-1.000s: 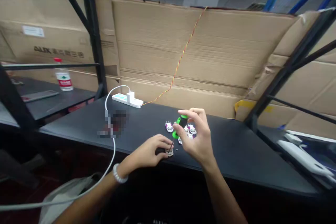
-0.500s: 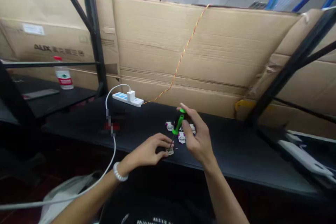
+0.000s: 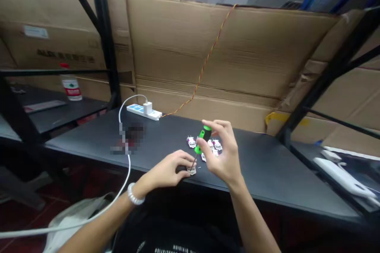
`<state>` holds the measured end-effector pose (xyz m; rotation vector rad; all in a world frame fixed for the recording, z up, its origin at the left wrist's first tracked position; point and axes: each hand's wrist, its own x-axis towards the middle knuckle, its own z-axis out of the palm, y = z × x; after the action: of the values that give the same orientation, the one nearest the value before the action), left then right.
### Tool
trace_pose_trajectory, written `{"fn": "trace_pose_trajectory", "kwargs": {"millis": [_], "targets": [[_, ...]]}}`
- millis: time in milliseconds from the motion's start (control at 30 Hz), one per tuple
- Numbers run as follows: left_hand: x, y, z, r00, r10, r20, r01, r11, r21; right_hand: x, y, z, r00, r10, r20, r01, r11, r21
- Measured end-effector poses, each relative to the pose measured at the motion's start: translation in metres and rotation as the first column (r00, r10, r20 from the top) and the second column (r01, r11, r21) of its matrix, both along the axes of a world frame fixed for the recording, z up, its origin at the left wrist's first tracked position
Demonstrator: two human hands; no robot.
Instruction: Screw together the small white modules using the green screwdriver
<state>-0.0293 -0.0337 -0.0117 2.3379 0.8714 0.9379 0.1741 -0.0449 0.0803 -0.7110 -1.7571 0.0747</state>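
Observation:
My right hand (image 3: 221, 152) has its thumb and fingers on the green and black handle of a screwdriver (image 3: 203, 138). The screwdriver leans, with its thin shaft pointing down at a small pale plastic part (image 3: 192, 170) near the table's front edge. Thumb and fingers of my left hand (image 3: 175, 168) grip that part from the left and steady it on the table. A tiny piece (image 3: 199, 167), too small to name, lies just right of it. Behind the screwdriver sit several small white and purple parts (image 3: 217, 144), some of them hidden by my right hand.
A white power strip (image 3: 145, 111) with a plugged-in charger stands at the back of the black table (image 3: 258, 166). Its white cable (image 3: 128, 166) runs across the left side. Cardboard panels (image 3: 208, 47) and black rack posts enclose the back. A white object (image 3: 341, 176) lies far right.
The fingers of my right hand have shifted around the screwdriver handle and spread more, uncovering more of the white and purple parts. My left hand has stayed in place.

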Motion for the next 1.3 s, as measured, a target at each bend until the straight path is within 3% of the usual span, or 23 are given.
{"fn": "trace_pose_trajectory", "kwargs": {"millis": [67, 200, 367, 567, 733, 900, 1100, 1300], "targets": [[0.0000, 0.0001, -0.0001, 1.000, 0.006, -0.002, -0.006, 1.000, 0.000, 0.0000, 0.0001, 0.0003, 1.000, -0.004, 0.010, 0.005, 1.000, -0.015], [-0.0001, 0.0003, 0.0001, 1.000, 0.001, 0.005, -0.001, 1.000, -0.008, 0.0004, -0.0001, 0.0007, 0.993, 0.117, 0.023, -0.115, 0.991, -0.071], [0.0003, 0.0001, 0.0012, 1.000, 0.006, -0.003, -0.006, 1.000, 0.005, -0.0008, -0.0003, 0.0005, 1.000, -0.019, 0.005, 0.019, 1.000, -0.012], [-0.0001, 0.0013, -0.0003, 1.000, -0.006, 0.005, 0.006, 1.000, 0.001, 0.0003, 0.0002, 0.0014, 0.994, 0.108, 0.014, -0.107, 0.993, -0.052], [-0.0006, 0.0011, -0.0007, 1.000, 0.009, 0.000, -0.009, 1.000, -0.001, -0.0008, 0.0015, 0.0000, 0.999, -0.031, 0.028, 0.031, 0.999, -0.028], [-0.0003, 0.0009, -0.0006, 1.000, 0.005, -0.001, -0.005, 1.000, -0.002, 0.0000, 0.0025, -0.0013, 0.993, 0.101, 0.060, -0.096, 0.992, -0.081], [0.0001, 0.0009, -0.0004, 1.000, 0.023, -0.002, -0.023, 1.000, 0.007, -0.0024, 0.0029, -0.0008, 0.999, -0.009, 0.042, 0.011, 0.999, -0.039], [-0.0002, 0.0009, -0.0005, 1.000, -0.004, 0.004, 0.004, 1.000, 0.002, -0.0016, 0.0032, -0.0004, 0.992, 0.107, 0.061, -0.102, 0.992, -0.077]]}}
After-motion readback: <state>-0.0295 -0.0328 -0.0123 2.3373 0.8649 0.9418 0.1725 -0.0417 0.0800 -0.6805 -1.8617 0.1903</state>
